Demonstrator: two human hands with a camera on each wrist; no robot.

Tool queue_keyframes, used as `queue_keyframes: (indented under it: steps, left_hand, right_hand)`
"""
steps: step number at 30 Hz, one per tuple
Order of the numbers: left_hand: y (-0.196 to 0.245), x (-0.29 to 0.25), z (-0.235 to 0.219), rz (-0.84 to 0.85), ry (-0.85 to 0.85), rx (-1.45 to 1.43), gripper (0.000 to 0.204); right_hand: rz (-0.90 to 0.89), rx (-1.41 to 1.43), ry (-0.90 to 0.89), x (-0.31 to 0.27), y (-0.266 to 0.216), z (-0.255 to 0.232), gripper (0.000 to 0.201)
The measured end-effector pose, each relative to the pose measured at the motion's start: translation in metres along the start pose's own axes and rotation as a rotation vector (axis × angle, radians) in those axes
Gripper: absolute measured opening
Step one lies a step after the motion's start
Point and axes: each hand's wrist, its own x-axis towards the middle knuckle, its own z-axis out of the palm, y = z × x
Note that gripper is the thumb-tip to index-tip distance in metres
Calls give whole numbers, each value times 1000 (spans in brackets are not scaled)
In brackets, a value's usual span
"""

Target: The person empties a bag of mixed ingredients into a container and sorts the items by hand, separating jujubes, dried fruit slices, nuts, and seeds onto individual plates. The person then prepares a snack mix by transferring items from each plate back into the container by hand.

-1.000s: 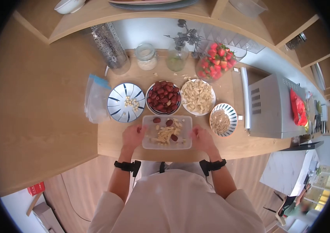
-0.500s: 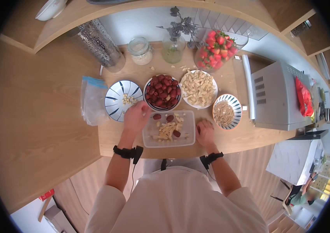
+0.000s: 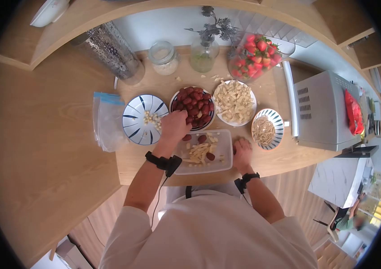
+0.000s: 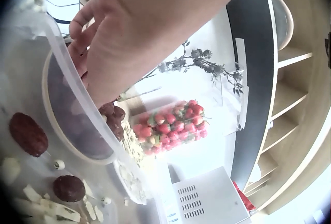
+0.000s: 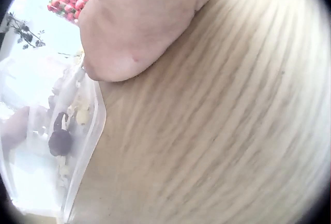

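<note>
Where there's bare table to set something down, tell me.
Front right of the table, bordered by the right hand, small striped bowl and silver appliance; also front left, between the blue-lined plate and left forearm. Crowded: the middle, where that plate, the date bowl and the pale-slice plate stand close together, with the plastic container just in front.

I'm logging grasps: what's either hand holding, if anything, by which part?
Can't tell: neither grip shows, the left hand at oval dark-red dates, the right hand beside the clear rectangular plastic box.

No text is legible (red packet included).
</note>
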Motion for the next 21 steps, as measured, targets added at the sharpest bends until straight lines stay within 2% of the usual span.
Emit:
queue_keyframes:
  steps: [2, 6, 7, 9, 10, 12, 13, 15, 18, 19, 21]
  left_hand:
    - [-1, -3, -10, 8, -17, -98, 30]
    - [3, -24, -37, 15, 11, -403, 31]
    - [6, -32, -47, 5, -3, -404, 31]
    - [12, -45, -69, -69, -230, -493, 32]
    - [9, -51, -63, -72, -239, -492, 32]
    - [5, -68, -47, 59, -133, -639, 30]
    - [4, -74, -45, 62, -139, -637, 30]
    - [2, -83, -44, 188, -222, -550, 31]
    - [-3, -95, -27, 277, -214, -513, 30]
    - [-4, -98, -21, 284, -221, -511, 30]
    - [-2, -100, -14, 344, -266, -311, 27]
  right_hand:
    - [23, -10, -31, 1, 1, 0, 14]
    - [0, -32, 24, 1, 4, 5, 14]
    - [10, -34, 21, -1, 5, 7, 15]
    - [23, -24, -6, -1, 2, 4, 16]
    - [26, -20, -12, 2, 2, 3, 17]
    - [35, -27, -6, 1, 3, 5, 18]
    - [21, -36, 14, 1, 2, 4, 18]
    - [15, -46, 42, 2, 3, 5, 19]
    - [6, -50, 73, 2, 0, 4, 19]
    - [42, -50, 26, 1, -1, 2, 20]
    - [77, -52, -18, 0, -1, 3, 21]
